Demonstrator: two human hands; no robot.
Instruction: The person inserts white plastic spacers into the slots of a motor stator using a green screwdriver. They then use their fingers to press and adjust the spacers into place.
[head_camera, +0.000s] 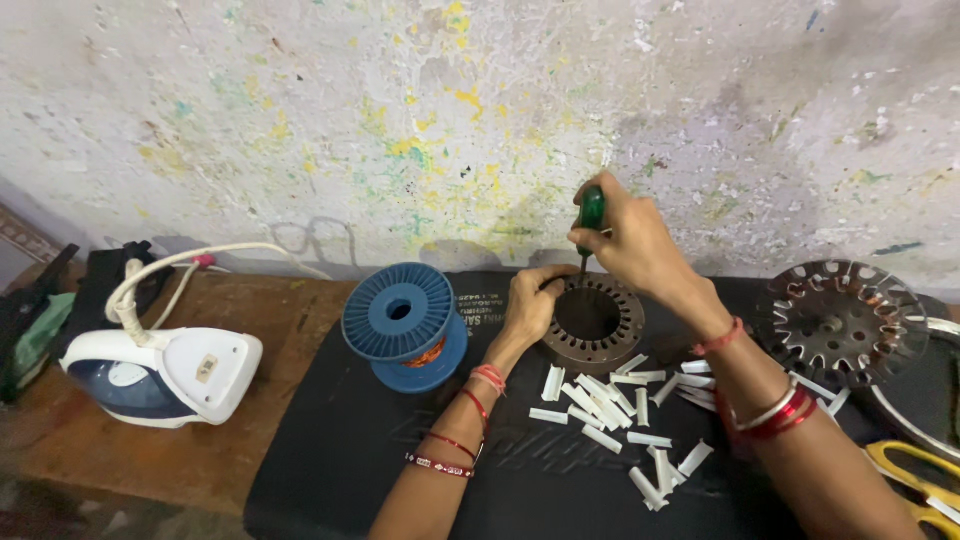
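On black mat (350, 450) by paint-flecked wall (300, 120), right fingers (600, 222) gripping screwdriver (591, 212), left fingers (548, 285) holding stator ring (620, 340)

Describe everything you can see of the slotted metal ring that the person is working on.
The slotted metal ring is a dull grey-brown round core that looks like stacked steel, with a wide open centre and narrow slots all round its inner edge. It lies flat on the black mat, near the wall. The left hand grips its left rim, and the right hand holds a green-handled screwdriver upright, tip down at the ring's far inner edge. White paper strips lie scattered just in front.
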